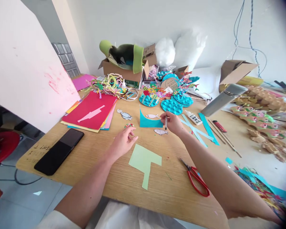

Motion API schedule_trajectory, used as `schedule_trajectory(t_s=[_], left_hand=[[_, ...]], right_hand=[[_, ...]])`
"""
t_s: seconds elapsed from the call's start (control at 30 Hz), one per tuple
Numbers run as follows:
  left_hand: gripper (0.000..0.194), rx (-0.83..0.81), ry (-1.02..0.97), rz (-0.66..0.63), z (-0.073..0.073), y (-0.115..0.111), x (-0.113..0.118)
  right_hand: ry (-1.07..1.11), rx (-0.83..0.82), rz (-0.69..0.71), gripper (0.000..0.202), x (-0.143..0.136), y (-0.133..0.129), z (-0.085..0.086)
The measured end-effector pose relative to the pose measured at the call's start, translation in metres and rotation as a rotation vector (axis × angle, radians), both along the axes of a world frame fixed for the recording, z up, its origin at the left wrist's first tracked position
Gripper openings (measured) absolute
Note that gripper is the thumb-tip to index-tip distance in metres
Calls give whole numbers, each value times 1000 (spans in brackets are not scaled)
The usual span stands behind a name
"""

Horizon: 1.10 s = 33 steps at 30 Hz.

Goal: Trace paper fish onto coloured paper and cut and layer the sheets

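Observation:
My right hand [173, 123] is closed around a slim grey pen [166, 122] held upright, its fingertips at the corner of a curved-cut blue paper [149, 123]. Whether they also pinch that paper I cannot tell. Two paper fish cutouts lie close by, a pinkish one [152, 116] behind and a grey one [160, 131] in front. My left hand [125, 139] is over the table with loosely bent fingers, holding nothing. Just beyond its fingers sits a small heap of coloured bits [128, 125]. Light green paper [145, 162] lies between my forearms.
Red-handled scissors [196, 181] lie by my right forearm. A black phone [59, 152] and stacked coloured paper [90, 111] are left. To the right are a glue bottle [193, 117], blue strips [208, 128] and a leaning grey flask [224, 99]. Blue craft pieces [171, 107] stand behind.

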<state>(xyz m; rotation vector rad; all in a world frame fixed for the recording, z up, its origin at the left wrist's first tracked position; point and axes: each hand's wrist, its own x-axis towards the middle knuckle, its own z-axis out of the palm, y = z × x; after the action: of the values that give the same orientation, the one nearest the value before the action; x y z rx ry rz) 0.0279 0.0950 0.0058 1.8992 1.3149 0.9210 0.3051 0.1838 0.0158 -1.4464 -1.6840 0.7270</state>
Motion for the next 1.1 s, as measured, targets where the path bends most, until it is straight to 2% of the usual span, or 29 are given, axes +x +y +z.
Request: schedule_trajectory(t_s=[0.17,0.33,0.53,0.67,0.87,1.1], left_hand=[[27,19,54,-31,1,-2,1],[24,15,136,-45,5,-5,3],[23,7,215,-47,5,-8,3],[14,26,227,-69,7,-9,5],[10,73,248,-214,14,-13,7],[10,63,318,-334,13,-12,7]], right_hand=[[-112,25,-42,16,10,21,-20],[-272,77,-63,21,14,21,-30],[-479,152,-11,29,12,13,-23],[-548,204,53,24,6,16,-16],[-598,190,159,27,-10,28,-16],[-655,127,114,26,-10,30,-6]])
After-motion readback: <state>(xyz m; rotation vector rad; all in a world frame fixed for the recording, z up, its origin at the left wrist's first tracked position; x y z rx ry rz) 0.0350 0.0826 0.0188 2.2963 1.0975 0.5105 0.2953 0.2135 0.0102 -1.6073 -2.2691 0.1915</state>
